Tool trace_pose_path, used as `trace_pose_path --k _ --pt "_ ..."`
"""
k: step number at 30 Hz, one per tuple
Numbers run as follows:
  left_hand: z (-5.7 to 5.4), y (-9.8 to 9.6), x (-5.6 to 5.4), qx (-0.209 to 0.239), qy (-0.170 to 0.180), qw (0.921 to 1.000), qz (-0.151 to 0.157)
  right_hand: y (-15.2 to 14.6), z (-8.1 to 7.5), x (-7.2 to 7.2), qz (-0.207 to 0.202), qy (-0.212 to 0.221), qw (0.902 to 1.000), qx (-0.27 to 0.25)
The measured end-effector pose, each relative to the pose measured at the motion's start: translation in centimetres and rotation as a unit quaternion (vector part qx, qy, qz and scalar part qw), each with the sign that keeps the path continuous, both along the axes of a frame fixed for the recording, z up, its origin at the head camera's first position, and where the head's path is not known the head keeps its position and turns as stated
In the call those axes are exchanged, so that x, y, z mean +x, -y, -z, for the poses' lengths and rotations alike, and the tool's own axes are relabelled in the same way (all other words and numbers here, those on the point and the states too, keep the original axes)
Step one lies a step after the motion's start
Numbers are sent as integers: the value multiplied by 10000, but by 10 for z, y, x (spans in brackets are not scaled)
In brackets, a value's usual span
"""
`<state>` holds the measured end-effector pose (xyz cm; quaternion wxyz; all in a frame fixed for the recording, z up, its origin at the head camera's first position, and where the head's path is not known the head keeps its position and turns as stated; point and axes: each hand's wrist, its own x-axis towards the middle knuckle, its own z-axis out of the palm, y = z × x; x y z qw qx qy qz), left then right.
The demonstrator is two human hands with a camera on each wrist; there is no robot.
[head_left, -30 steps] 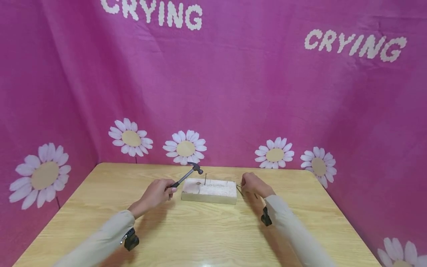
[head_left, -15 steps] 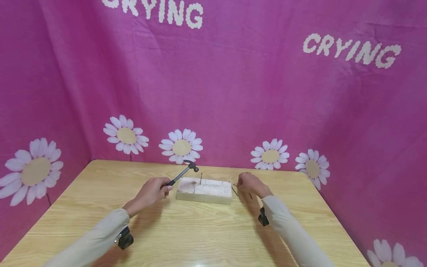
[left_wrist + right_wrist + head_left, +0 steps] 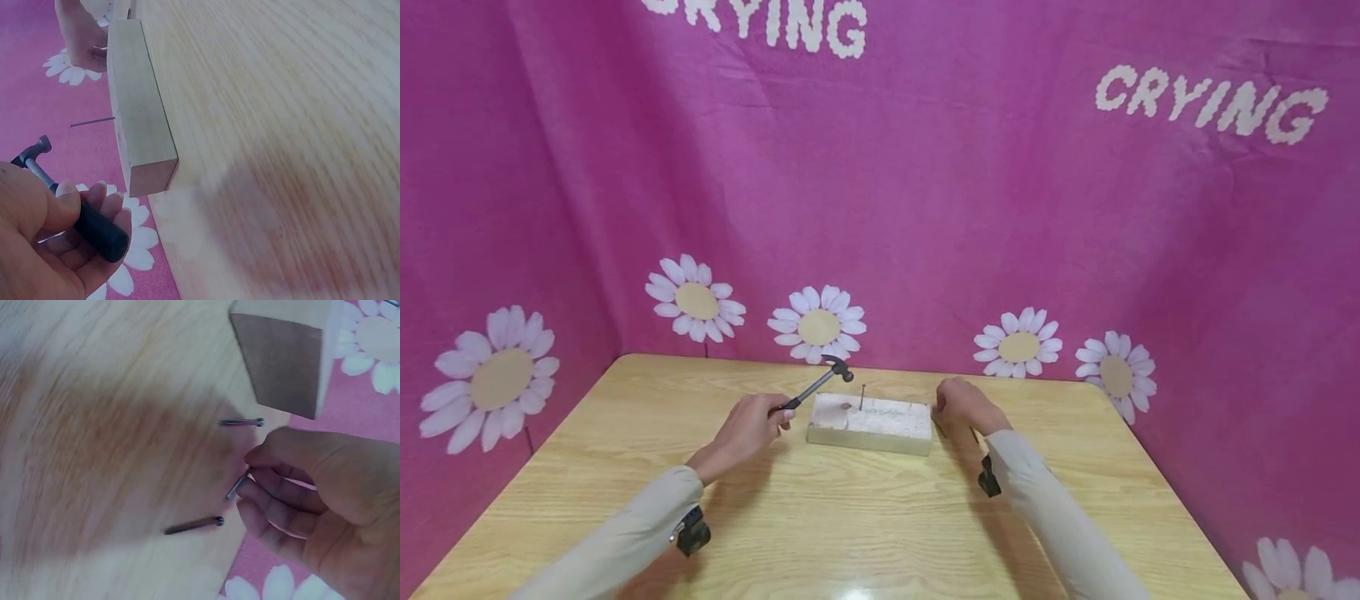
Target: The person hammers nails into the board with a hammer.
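Observation:
My left hand (image 3: 747, 431) grips the black handle of a claw hammer (image 3: 811, 389), its head raised left of and behind a pale wooden block (image 3: 887, 443). In the left wrist view the handle's butt (image 3: 106, 240) pokes out past the curled fingers. One nail (image 3: 862, 397) stands upright in the block's top, left of its middle. Beyond the block's right end, my right hand (image 3: 966, 407) is low over the table. The right wrist view shows thumb and fingertip pinching a nail (image 3: 237, 485) tilted toward the tabletop. Two more nails lie there: one nearer the block (image 3: 242, 422), another farther off (image 3: 194, 525).
The wood-grain table (image 3: 850, 517) ends at a magenta cloth backdrop (image 3: 925, 208) printed with daisies and lettering. A dark knot or hole (image 3: 846, 406) marks the block's top beside the standing nail. Both wrists wear small black cameras, the left one (image 3: 692, 532) hanging below the sleeve.
My right hand has shifted slightly toward the block's right end and now covers more of the nails there. The left hand keeps the hammer raised in about the same place. The head view sways slightly.

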<state>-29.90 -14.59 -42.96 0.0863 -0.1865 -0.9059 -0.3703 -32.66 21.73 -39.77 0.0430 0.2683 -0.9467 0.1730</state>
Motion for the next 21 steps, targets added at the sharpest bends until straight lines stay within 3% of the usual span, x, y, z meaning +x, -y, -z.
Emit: trace_pose_path --k 2,4,6,8,12,14,18,21 --pt "-1 0 0 80 101 9999 1 -5 20 -29 272 -50 9995 163" --pt "-1 0 0 116 149 9998 1 -8 35 -51 433 -85 9989 -136" --pt "1 -1 -1 130 98 9999 27 -6 37 -53 394 -186 9949 -908" --pt "2 -2 -1 94 -4 9999 67 1 36 -49 326 4 9820 -1860" --pt "4 -3 -2 89 -13 9998 151 28 37 -38 489 593 9385 -3367" --pt "5 -4 -1 141 32 9997 205 40 42 -34 643 760 9216 -3751" --pt "4 -6 -1 229 45 9994 251 59 54 -31 935 814 8997 -4184" --pt "3 -8 -1 289 44 9993 228 68 63 -32 855 807 8919 -4366"
